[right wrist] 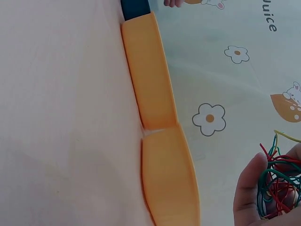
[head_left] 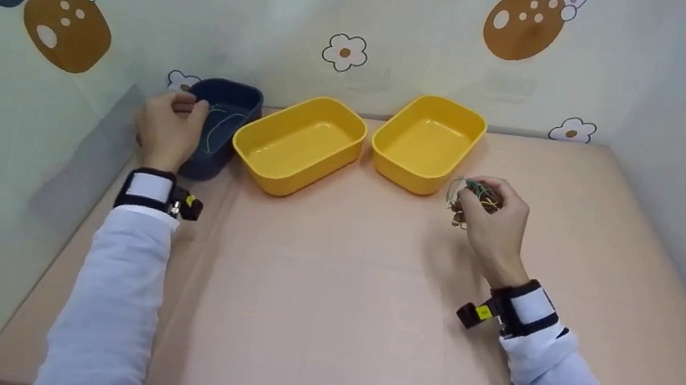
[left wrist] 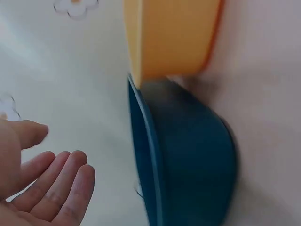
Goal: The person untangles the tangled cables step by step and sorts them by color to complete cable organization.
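My left hand (head_left: 168, 132) is over the left side of the dark blue bin (head_left: 202, 165). In the left wrist view its fingers are loosely bent, with the thumb apart and nothing between them. Thin, light-coloured wire (head_left: 211, 137) lies inside this bin. My right hand (head_left: 499, 222) holds a tangled bundle of wires (right wrist: 277, 181) between thumb and fingers, above the table at the right of the bins. Red, green and yellow strands show in the bundle, and loose ends stick out. The palm and fingers hide part of it.
Two yellow bins (head_left: 278, 185) (head_left: 411, 179) stand to the right of the blue one in a row along the back of the table. The left yellow bin touches or overlaps the blue bin's edge. A patterned cloth wall (head_left: 407, 57) rises behind the pink-covered table (head_left: 322, 314).
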`<act>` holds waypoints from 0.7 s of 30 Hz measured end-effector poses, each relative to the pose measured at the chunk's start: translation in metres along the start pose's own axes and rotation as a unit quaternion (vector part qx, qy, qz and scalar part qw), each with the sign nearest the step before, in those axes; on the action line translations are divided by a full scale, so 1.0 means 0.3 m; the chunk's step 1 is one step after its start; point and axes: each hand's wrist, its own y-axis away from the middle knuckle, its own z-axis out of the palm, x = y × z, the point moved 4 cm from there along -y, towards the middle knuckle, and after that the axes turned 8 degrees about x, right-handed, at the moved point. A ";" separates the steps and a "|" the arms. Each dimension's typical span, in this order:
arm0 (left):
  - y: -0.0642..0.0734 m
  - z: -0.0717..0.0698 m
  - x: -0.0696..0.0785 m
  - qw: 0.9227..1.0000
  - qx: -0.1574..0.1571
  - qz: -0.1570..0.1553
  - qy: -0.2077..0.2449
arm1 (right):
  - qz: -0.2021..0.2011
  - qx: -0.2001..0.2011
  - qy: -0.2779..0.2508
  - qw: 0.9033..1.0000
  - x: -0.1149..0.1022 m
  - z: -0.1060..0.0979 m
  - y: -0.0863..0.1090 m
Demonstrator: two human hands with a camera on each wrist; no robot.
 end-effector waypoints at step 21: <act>0.613 0.397 0.604 0.884 -0.284 0.255 0.268 | -0.126 0.025 -0.026 0.991 -0.055 0.016 0.033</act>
